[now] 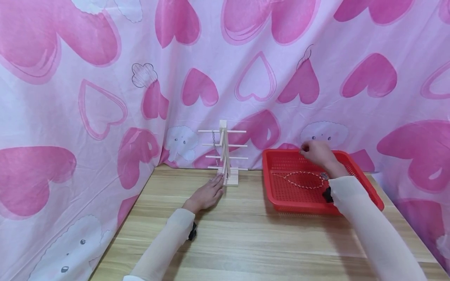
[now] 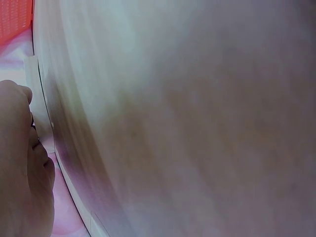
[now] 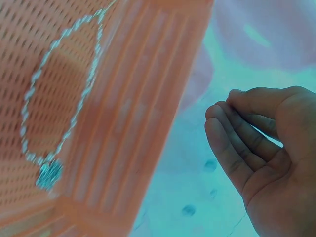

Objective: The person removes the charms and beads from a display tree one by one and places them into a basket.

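A pale wooden peg rack stands at the back of the table, with a silver chain hanging on its left side. My left hand rests its extended fingers on the rack's base; in the left wrist view the hand shows only at the edge. Above the far part of a red plastic basket is my right hand. The right wrist view shows this hand with loosely bent fingers and nothing visible between them. Inside the basket lies a beaded necklace with a silvery pendant.
The wood-grain table runs up to a pink heart-patterned cloth behind and at both sides. The basket's raised rim stands between the necklace and the table on the right half.
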`<control>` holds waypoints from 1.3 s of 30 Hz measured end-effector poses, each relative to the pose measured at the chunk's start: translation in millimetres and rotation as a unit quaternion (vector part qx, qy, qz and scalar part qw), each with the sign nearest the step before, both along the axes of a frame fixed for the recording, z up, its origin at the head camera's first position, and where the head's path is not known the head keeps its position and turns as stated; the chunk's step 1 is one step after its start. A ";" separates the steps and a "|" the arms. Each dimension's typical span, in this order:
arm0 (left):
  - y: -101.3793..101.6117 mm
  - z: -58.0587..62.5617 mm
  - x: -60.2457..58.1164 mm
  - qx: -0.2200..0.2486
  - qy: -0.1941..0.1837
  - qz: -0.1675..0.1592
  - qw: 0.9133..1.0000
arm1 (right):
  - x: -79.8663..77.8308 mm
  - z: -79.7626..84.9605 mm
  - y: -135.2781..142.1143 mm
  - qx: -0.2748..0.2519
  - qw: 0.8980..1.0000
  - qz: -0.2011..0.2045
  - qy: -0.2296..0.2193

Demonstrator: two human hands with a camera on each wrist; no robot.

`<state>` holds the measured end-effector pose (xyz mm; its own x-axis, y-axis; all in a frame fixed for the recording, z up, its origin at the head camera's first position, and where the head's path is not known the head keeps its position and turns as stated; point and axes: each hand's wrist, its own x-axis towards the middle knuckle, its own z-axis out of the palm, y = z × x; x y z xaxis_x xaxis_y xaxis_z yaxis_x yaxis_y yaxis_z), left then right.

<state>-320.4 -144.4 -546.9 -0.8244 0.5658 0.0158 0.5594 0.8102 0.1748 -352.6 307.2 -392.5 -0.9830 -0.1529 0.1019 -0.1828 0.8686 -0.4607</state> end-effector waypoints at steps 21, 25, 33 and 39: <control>-0.5 -0.2 -0.4 0.006 -0.003 0.000 1.000 | 9.3 18.0 -145.4 -0.019 0.982 0.161 0.098; -0.3 -1.0 -0.8 0.010 -0.002 0.000 1.000 | 11.1 24.3 -167.8 -0.039 0.978 0.175 0.111; -0.6 -0.9 -0.6 0.011 -0.002 -0.002 1.000 | 11.2 39.0 -207.5 -0.059 0.975 0.168 0.133; -0.2 -0.2 -1.9 0.010 -0.001 -0.002 1.000 | 8.1 48.7 -228.7 -0.079 0.976 0.149 0.141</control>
